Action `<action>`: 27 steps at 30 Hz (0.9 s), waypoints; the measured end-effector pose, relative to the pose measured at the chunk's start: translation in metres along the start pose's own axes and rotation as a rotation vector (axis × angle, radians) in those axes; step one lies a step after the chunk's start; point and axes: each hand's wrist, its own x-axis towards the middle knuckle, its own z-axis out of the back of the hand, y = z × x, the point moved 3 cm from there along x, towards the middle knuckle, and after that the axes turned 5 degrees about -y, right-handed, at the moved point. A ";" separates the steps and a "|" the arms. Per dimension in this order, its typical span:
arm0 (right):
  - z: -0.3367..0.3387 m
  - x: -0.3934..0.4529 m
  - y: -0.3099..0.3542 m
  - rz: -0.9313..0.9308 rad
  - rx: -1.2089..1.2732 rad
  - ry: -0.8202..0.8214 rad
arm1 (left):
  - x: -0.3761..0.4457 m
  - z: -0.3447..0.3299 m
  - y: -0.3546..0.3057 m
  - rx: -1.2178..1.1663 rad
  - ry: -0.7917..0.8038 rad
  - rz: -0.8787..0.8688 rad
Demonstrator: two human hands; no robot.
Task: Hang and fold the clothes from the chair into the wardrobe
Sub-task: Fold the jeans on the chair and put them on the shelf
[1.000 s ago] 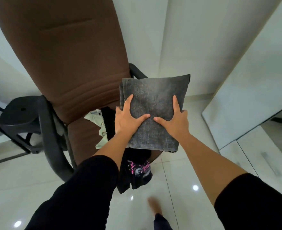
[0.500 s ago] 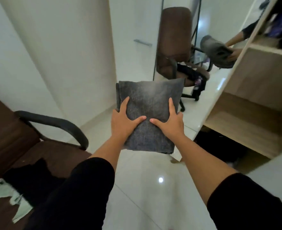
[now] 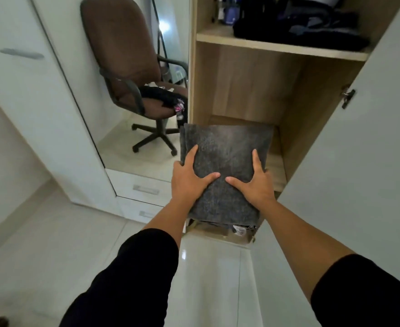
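A folded dark grey garment (image 3: 227, 161) is held flat in front of the open wardrobe (image 3: 248, 90). My left hand (image 3: 188, 182) grips its left edge, thumb on top and fingers underneath. My right hand (image 3: 255, 182) grips its right edge the same way. The garment's far end hangs over the front of the wardrobe's middle wooden shelf (image 3: 275, 166). The brown office chair (image 3: 128, 67) appears only as a reflection in the mirror door, with dark clothes (image 3: 161, 95) lying on its seat.
Dark folded clothes (image 3: 300, 22) fill the upper shelf. The white wardrobe door (image 3: 371, 149) stands open at right. A mirror door (image 3: 114, 128) and white drawers (image 3: 144, 190) are at left. More items lie in the compartment below the garment. Glossy white floor tiles (image 3: 52, 244) lie underfoot.
I have turned from the chair to face the wardrobe. Both hands carried the folded grey garment up to the middle shelf opening, keeping the same grip.
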 end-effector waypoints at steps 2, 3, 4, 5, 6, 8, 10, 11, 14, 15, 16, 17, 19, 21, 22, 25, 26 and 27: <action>-0.006 0.025 -0.021 0.000 0.019 -0.028 | 0.018 -0.033 0.003 -0.010 0.006 -0.030; -0.010 0.037 -0.031 0.004 0.023 -0.040 | 0.027 -0.048 0.006 -0.019 0.006 -0.047; -0.014 0.050 -0.040 0.013 0.026 -0.055 | 0.037 -0.062 0.010 -0.029 0.004 -0.071; -0.019 0.061 -0.050 0.025 0.031 -0.073 | 0.047 -0.076 0.013 -0.037 -0.001 -0.096; -0.024 0.073 -0.059 0.039 0.039 -0.093 | 0.056 -0.090 0.017 -0.043 -0.011 -0.123; -0.037 0.094 -0.079 0.058 0.054 -0.135 | 0.074 -0.116 0.026 -0.056 -0.026 -0.169; -0.053 0.114 -0.099 0.077 0.060 -0.184 | 0.092 -0.141 0.038 -0.074 -0.031 -0.206; -0.061 0.123 -0.109 0.088 0.064 -0.204 | 0.099 -0.153 0.044 -0.088 -0.027 -0.225; -0.083 0.144 -0.136 0.130 0.074 -0.259 | 0.118 -0.184 0.063 -0.117 -0.039 -0.304; -0.088 0.149 -0.143 0.146 0.073 -0.280 | 0.123 -0.193 0.069 -0.127 -0.047 -0.327; -0.092 0.155 -0.149 0.164 0.067 -0.302 | 0.127 -0.201 0.073 -0.138 -0.056 -0.349; -0.094 0.160 -0.153 0.184 0.061 -0.323 | 0.131 -0.207 0.076 -0.148 -0.066 -0.372; -0.096 0.172 -0.157 0.214 0.053 -0.350 | 0.141 -0.217 0.077 -0.158 -0.078 -0.409; -0.095 0.188 -0.156 0.217 0.037 -0.351 | 0.157 -0.225 0.074 -0.157 -0.067 -0.402; -0.095 0.199 -0.154 0.210 0.024 -0.348 | 0.168 -0.230 0.071 -0.146 -0.058 -0.387; -0.094 0.244 -0.149 0.174 -0.017 -0.347 | 0.209 -0.249 0.059 -0.114 -0.031 -0.340; -0.095 0.262 -0.150 0.165 -0.020 -0.350 | 0.224 -0.258 0.055 -0.117 -0.022 -0.333; -0.096 0.281 -0.150 0.162 -0.017 -0.350 | 0.241 -0.267 0.051 -0.121 -0.015 -0.328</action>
